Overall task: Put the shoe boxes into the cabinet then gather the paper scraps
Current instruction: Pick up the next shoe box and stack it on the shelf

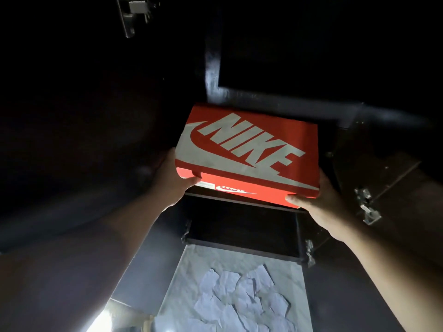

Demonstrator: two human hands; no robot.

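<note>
An orange shoe box [244,149] with a large white logo on its lid is held up at a dark cabinet [213,75], its far end at the opening above a shelf edge. My left hand [171,178] grips the box's near left corner, thumb on the front face. My right hand [321,202] grips the near right corner, thumb along the bottom edge. Several white paper scraps [239,298] lie scattered on the pale floor below.
A lower cabinet compartment [242,226] gapes dark under the box. An open cabinet door [383,178] with metal hinges hangs at the right; another hinge [136,13] shows at the top left. The surroundings are very dark.
</note>
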